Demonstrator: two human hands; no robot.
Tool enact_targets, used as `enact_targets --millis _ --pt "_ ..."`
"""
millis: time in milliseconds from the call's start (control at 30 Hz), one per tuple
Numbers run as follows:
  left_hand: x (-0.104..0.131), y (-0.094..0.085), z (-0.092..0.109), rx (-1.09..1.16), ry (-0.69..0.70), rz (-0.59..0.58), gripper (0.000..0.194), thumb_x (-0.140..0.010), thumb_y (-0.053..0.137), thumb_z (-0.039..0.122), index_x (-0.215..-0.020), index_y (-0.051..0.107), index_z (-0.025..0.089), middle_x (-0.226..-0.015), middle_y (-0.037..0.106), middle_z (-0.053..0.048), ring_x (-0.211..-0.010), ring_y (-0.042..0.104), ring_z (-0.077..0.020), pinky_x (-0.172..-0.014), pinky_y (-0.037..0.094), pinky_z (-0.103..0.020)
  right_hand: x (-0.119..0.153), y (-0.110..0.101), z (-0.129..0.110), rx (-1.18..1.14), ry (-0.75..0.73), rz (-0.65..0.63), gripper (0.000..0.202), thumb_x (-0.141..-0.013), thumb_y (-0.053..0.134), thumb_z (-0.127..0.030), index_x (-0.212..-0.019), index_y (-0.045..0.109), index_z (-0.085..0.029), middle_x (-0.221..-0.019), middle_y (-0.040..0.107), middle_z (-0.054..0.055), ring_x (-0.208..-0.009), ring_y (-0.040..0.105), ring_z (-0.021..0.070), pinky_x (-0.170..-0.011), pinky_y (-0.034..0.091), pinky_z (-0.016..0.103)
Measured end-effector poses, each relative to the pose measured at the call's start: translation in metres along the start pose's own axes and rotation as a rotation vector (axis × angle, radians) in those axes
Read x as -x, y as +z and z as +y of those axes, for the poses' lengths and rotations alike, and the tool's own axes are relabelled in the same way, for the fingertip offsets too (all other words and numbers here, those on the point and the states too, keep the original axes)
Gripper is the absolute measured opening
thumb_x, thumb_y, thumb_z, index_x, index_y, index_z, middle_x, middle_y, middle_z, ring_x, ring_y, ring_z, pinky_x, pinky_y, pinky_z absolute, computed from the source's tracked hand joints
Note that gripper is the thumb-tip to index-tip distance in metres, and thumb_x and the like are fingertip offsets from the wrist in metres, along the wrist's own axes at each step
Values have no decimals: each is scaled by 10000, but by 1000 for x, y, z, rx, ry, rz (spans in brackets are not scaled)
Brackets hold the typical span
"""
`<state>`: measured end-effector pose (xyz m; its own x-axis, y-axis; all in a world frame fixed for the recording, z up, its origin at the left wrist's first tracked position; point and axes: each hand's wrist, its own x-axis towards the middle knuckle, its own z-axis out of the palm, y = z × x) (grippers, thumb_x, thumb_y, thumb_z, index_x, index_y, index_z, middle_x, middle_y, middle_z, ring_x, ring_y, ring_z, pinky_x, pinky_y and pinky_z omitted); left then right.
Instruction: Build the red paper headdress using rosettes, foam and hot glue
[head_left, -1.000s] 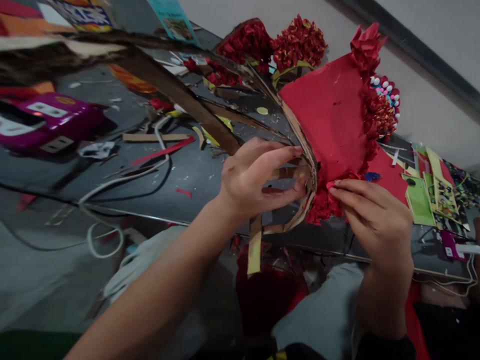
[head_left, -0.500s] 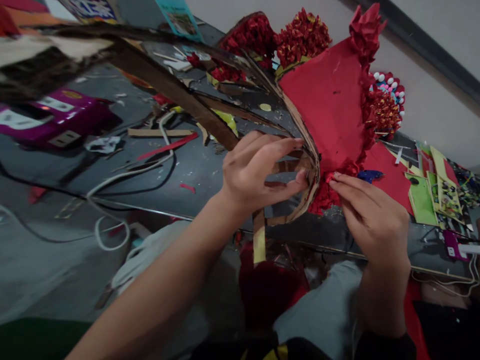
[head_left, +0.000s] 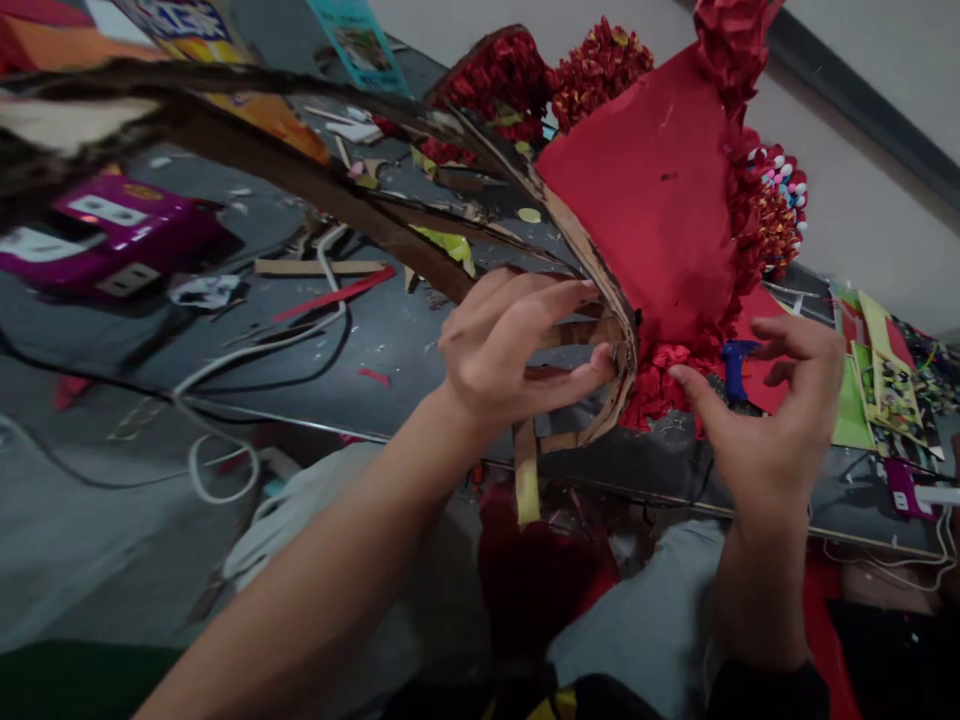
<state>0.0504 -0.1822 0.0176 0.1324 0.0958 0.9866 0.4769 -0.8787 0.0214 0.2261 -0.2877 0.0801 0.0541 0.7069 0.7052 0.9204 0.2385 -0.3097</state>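
My left hand (head_left: pixel 517 345) grips the curved edge of a cardboard frame (head_left: pixel 420 235), fingers inside it and thumb against the rim. Joined to the frame is a red paper panel (head_left: pixel 652 200), bordered by crumpled red paper (head_left: pixel 664 385) along its lower and right edges. My right hand (head_left: pixel 772 420) is spread beside the lower crumples, thumb and fingers wide apart with nothing between them. Its thumb tip is close to the crumpled paper; whether they touch I cannot tell. Just behind that hand lies a blue glue gun (head_left: pixel 739 368), partly hidden by the fingers.
A purple and white power strip (head_left: pixel 112 235) and a white cable (head_left: pixel 262 345) lie at left among scraps. Red paper-covered pieces (head_left: pixel 600 75) stand along the back. Green and yellow card pieces (head_left: pixel 889 370) are at right. The table's front edge runs below my hands.
My right hand has let go of the crumpled red paper, opened its fingers and moved slightly right. The frame and panel have shifted slightly. My left hand keeps its hold.
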Motion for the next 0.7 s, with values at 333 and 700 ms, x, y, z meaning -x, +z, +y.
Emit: enact_targets --millis 333,700 --pt "-9 -6 5 70 -77 -72 171 -721 645 301 -835 587 188 -693 650 -23 -593 603 -138 -546 476 -259 8 14 31 -323 208 -208 841 -727 710 -344 -1388 193 -292 -1265 503 121 -1091 577 222 -852 526 395" --pt "-11 -4 7 2 -51 -62 109 -715 604 312 -751 592 210 -631 642 5 -525 573 -123 -476 449 -244 7 21 32 -475 202 -250 775 -741 687 -329 -1367 238 -247 -1360 470 147 -1175 554 216 -909 529 385"
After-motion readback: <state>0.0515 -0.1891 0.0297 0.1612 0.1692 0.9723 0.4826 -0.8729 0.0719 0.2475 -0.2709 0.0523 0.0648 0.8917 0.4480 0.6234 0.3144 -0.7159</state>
